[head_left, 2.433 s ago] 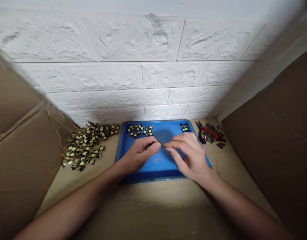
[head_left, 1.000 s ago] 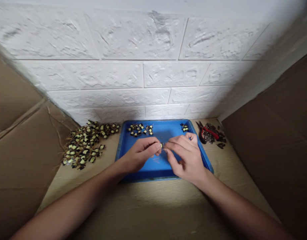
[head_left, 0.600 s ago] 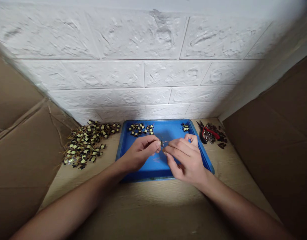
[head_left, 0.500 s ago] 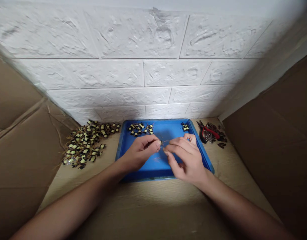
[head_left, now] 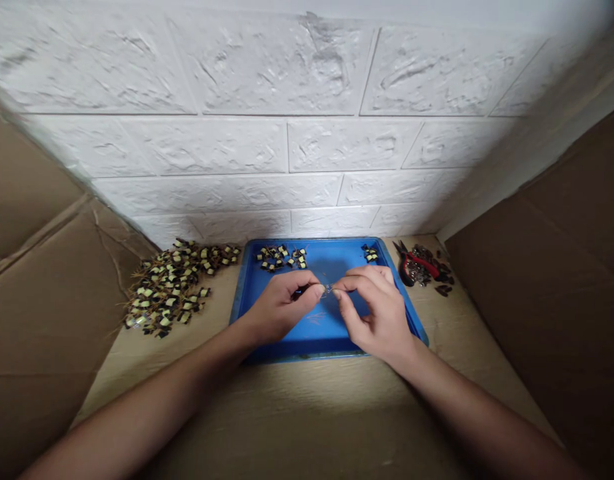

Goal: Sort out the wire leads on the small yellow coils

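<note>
Over the middle of the blue tray (head_left: 297,340), my left hand (head_left: 281,308) is closed, thumb and forefinger pinching a small coil transformer (head_left: 328,289). Most of that part is hidden by the fingers; its pins and thin wire ends show at the fingertips. My right hand (head_left: 377,312) faces it from the right, thumb and forefinger pressed together on a fine wire lead at the pins. The fingertips of both hands are a small gap apart. Thin copper-coloured wire scraps (head_left: 315,319) lie on the tray beneath them.
A big pile of black-and-yellow transformers (head_left: 169,287) with wire leads sits left of the tray. A smaller group (head_left: 281,257) lies in its back left, a few more (head_left: 370,253) at back right. Red-handled pliers (head_left: 427,265) rest among dark scraps on the right. Cardboard walls (head_left: 547,287) flank the table.
My right hand's fingers have shifted slightly up and drawn together into a pinch at the pins. My left hand stays nearly in place, still holding the transformer.
</note>
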A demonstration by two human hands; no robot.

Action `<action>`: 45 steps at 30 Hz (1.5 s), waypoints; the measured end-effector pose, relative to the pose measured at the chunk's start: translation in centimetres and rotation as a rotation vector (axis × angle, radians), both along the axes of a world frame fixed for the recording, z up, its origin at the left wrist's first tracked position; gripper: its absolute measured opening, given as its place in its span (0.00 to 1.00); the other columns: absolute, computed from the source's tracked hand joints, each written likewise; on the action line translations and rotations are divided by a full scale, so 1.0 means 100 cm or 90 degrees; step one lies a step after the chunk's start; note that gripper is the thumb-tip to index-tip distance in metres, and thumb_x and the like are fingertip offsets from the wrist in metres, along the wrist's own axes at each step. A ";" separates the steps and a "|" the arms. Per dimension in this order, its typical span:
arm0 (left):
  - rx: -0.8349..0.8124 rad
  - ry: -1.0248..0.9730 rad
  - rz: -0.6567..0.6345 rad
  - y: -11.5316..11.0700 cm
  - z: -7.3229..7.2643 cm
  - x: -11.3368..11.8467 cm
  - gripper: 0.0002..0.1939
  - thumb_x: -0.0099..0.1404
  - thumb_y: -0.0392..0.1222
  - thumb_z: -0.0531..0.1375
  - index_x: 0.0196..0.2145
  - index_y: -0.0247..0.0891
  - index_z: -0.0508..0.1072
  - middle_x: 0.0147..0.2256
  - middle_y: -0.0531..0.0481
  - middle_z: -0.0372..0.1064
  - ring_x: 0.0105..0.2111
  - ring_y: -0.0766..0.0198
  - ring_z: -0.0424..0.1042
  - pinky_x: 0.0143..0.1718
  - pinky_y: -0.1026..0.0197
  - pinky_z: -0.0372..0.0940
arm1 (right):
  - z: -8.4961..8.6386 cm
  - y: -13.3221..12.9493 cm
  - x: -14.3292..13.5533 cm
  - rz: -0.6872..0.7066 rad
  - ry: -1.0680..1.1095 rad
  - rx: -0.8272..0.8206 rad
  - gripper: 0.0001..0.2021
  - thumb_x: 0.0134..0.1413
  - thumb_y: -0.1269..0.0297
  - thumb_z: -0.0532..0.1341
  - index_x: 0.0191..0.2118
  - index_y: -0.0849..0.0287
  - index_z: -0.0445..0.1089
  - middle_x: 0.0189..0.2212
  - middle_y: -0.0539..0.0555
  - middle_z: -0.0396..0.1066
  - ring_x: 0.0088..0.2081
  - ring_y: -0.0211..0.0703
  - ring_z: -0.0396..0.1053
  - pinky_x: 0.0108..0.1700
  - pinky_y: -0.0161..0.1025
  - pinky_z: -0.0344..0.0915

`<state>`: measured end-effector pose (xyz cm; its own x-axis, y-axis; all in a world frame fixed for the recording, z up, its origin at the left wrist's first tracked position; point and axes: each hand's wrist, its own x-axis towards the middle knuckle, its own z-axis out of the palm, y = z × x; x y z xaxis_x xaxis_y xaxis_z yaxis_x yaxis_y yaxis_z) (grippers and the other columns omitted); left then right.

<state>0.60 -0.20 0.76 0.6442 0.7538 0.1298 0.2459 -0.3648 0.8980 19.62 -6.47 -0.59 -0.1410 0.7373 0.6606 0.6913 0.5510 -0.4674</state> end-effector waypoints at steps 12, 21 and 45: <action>-0.023 -0.017 -0.030 0.000 -0.002 -0.001 0.16 0.70 0.46 0.54 0.27 0.35 0.68 0.25 0.55 0.59 0.27 0.68 0.58 0.30 0.65 0.55 | 0.000 0.000 -0.003 0.004 -0.021 -0.052 0.05 0.60 0.70 0.59 0.34 0.56 0.71 0.32 0.51 0.74 0.36 0.45 0.70 0.45 0.48 0.59; -0.021 -0.011 -0.032 -0.001 -0.002 0.000 0.16 0.70 0.46 0.54 0.27 0.34 0.69 0.25 0.55 0.60 0.27 0.68 0.59 0.29 0.65 0.55 | 0.000 0.002 -0.003 0.008 -0.011 -0.087 0.06 0.59 0.71 0.58 0.31 0.57 0.70 0.27 0.49 0.71 0.32 0.43 0.68 0.42 0.46 0.57; -0.019 0.025 -0.057 0.001 -0.004 -0.001 0.16 0.70 0.46 0.54 0.27 0.34 0.68 0.24 0.56 0.57 0.25 0.70 0.56 0.28 0.65 0.51 | 0.004 0.009 -0.001 0.113 0.352 -0.444 0.09 0.53 0.66 0.62 0.24 0.58 0.68 0.20 0.45 0.62 0.25 0.36 0.59 0.30 0.36 0.55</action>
